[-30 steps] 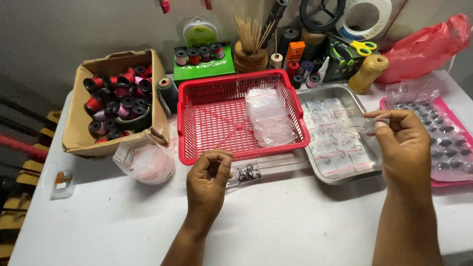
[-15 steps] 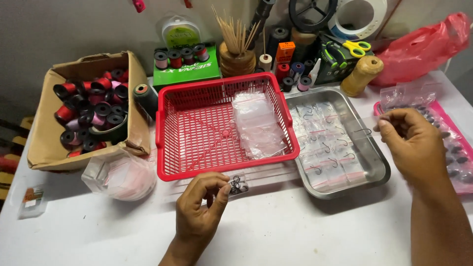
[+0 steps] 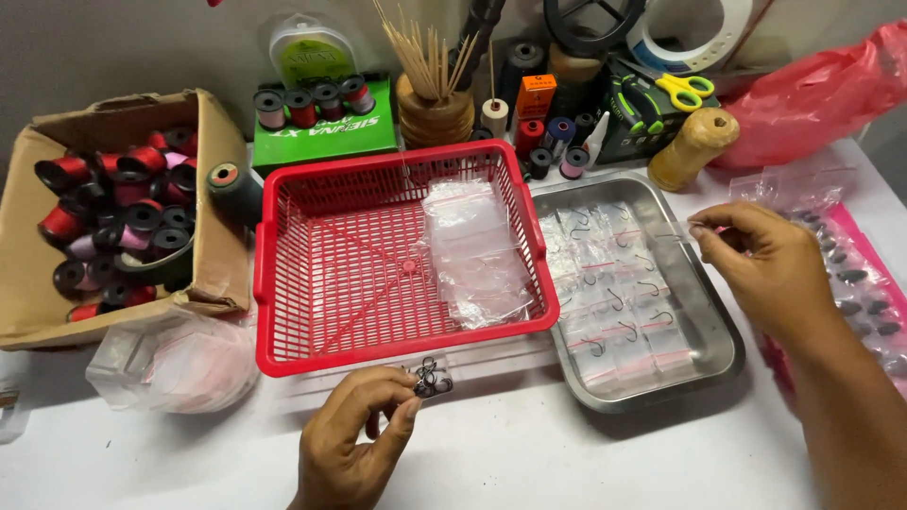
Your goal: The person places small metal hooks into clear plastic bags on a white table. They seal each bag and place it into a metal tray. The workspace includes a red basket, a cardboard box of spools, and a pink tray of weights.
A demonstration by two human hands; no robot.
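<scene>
My left hand (image 3: 354, 439) is low on the white table, pinching a small cluster of black hooks (image 3: 430, 380) just in front of the red plastic basket (image 3: 312, 274). My right hand (image 3: 761, 264) hovers over the right rim of the metal tray (image 3: 718, 354), its fingertips pinched on a small clear zip bag (image 3: 675, 229). The tray holds several small clear bags with black hooks inside. A stack of empty clear bags (image 3: 472, 250) lies in the basket.
A cardboard box (image 3: 213, 274) of thread spools stands at the left, with a clear bag bundle (image 3: 175, 364) in front. A pink compartment tray (image 3: 864, 283) sits at the right edge. Spools, a cup of wooden sticks (image 3: 430, 85), scissors (image 3: 675, 87) and a red plastic bag (image 3: 812, 94) line the back.
My left hand has lifted the hooks off the table and turned them toward the basket front. My right hand has stayed by the tray with the bag. The view shifted slightly.
</scene>
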